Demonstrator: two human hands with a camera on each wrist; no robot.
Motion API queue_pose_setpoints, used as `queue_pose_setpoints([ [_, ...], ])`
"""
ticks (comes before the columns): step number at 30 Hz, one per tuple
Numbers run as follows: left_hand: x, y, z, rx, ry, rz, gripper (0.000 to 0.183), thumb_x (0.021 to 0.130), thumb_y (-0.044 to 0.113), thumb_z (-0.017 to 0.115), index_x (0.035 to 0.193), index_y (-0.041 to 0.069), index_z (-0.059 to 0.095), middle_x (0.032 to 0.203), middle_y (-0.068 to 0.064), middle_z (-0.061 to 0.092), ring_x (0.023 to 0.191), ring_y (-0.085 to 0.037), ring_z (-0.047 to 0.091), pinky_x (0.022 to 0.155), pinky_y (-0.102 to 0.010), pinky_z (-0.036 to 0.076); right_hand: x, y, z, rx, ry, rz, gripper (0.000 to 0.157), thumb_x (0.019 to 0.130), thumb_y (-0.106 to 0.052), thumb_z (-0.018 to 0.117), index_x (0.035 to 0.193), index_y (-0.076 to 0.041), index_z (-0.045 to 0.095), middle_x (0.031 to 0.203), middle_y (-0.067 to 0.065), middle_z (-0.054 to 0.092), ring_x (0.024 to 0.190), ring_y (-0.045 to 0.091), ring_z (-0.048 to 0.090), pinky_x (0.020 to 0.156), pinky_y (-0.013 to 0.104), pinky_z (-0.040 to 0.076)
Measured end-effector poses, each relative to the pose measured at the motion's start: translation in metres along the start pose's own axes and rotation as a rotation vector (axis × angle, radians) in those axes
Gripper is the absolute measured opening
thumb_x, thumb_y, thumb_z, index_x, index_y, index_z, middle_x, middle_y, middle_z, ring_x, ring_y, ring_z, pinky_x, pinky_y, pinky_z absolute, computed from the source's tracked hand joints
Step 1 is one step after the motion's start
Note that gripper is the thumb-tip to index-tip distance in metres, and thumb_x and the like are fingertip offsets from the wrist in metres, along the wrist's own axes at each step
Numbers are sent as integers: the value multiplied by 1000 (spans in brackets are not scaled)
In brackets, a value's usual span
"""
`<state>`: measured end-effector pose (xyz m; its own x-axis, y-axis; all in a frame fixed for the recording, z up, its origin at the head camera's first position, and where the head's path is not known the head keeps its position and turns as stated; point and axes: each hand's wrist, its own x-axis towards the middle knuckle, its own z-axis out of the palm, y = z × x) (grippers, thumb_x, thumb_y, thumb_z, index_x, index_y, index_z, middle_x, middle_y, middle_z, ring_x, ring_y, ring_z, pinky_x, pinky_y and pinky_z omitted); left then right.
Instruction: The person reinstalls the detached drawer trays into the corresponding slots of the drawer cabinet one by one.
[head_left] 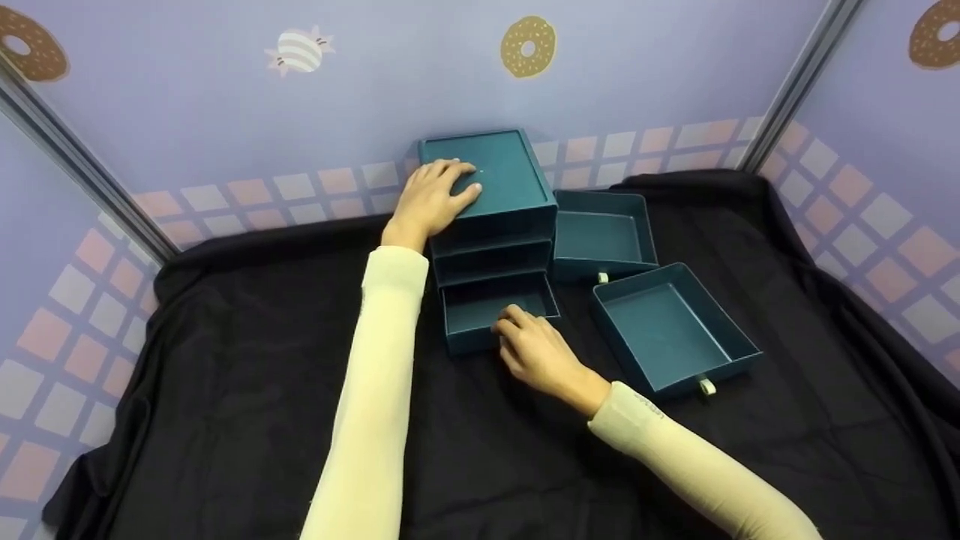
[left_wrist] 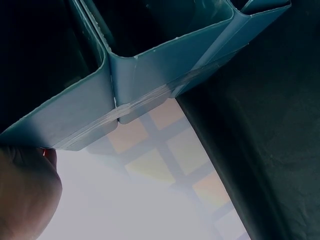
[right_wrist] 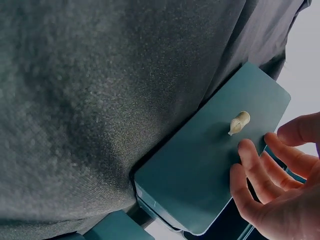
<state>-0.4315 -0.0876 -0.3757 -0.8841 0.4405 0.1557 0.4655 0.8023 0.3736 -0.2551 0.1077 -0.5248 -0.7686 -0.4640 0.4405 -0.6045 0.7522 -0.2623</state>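
A dark teal drawer cabinet stands against the wall, with two vacant slots above a bottom drawer that is pulled partway out. My left hand rests on the cabinet's top near its left edge, fingers spread. Only part of that hand shows in the left wrist view, beside the cabinet's stacked sections. At the bottom drawer, my right hand is at the front panel. The right wrist view shows its loosely bent fingers at the panel, close to a pale pull tab, thumb apart.
Two removed teal drawers lie right of the cabinet: one drawer beside it, another drawer nearer me, each with a pale tab. Black cloth covers the surface. Patterned walls enclose the back and sides.
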Motion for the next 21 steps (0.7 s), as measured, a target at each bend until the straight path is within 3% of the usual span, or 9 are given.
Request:
queue_pose_setpoints([
  [9,-1,0,1,-11,3,4,57,112,56,43,160,26,47,171,-6,34,159,-30,26,134,-46,14,1,4,2,-10,4,7,18,100,-5,67,116,-6,74,119,9,64,98,27,67,85,48,59],
  [21,1,1,2,-5,11,5,56,112,55,43,160,26,48,170,-6,35,158,-31,28,133,-47,15,2,6,4,-43,-30,-23,39,97,-2,70,136,1,68,139,18,60,117,34,66,100,52,56],
])
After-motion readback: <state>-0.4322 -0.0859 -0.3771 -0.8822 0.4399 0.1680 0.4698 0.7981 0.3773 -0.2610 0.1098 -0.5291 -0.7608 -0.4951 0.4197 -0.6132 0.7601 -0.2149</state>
